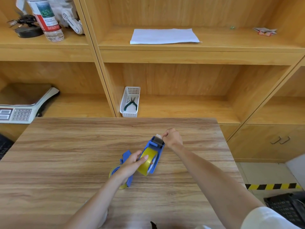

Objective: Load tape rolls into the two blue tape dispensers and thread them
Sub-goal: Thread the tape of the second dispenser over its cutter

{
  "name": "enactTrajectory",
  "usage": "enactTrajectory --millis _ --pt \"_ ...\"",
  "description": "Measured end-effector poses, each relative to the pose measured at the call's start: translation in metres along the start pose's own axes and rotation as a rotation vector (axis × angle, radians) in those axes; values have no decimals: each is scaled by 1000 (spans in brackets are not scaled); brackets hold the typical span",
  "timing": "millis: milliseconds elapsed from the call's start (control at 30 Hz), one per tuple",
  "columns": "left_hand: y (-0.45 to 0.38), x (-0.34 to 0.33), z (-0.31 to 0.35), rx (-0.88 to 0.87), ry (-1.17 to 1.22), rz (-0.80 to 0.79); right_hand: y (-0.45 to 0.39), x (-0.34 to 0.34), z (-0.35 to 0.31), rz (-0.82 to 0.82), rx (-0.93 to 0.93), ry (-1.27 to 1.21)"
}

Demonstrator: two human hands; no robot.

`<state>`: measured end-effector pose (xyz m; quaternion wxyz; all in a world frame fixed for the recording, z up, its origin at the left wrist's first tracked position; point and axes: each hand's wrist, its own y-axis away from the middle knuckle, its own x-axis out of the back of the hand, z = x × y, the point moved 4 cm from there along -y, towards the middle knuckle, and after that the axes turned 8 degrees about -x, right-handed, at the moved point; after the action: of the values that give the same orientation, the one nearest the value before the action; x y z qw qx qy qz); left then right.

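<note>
Two blue tape dispensers lie on the wooden table (66,162). The right dispenser (158,152) holds a yellow tape roll (146,162). My left hand (132,164) rests on that roll, thumb on top. At the dispenser's far end, by the roller and blade, my right hand (172,137) pinches the tape's free end (158,135). The left dispenser (127,157) lies mostly hidden under my left hand and wrist, with a second yellowish roll (115,171) in it.
A shelf unit stands behind the table. A white basket (130,103) with pliers sits in it, a scale (24,104) at left, a white sheet (163,36) above. Black crates stand on the floor at right (285,207).
</note>
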<state>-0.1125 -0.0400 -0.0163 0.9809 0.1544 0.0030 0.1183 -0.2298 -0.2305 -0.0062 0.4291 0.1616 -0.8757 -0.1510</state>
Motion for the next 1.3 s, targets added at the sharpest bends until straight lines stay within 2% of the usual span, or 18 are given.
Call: enactTrajectory --millis 200,400,467,600,733,900,1067,1167,1300 --pt "7 -4 -4 -9 39 -150 -6 10 6 24 -5 36" --pt "10 -5 -5 -30 91 -193 -8 19 6 63 -10 20" --pt "6 -4 -8 -24 137 -158 -6 19 5 66 -4 39" --pt "0 -5 -11 109 139 -33 -4 13 3 39 4 46" --pt "1 -15 -1 40 11 75 -3 9 1 16 -5 20" --pt "-1 -11 -15 45 106 100 -5 10 4 17 4 34" --pt "6 -9 -19 128 153 18 -5 13 4 19 -1 55" --pt "6 -7 -22 114 195 -11 -8 13 5 13 -5 49" --pt "2 -4 -29 128 267 44 -18 9 10 -44 -24 -13"
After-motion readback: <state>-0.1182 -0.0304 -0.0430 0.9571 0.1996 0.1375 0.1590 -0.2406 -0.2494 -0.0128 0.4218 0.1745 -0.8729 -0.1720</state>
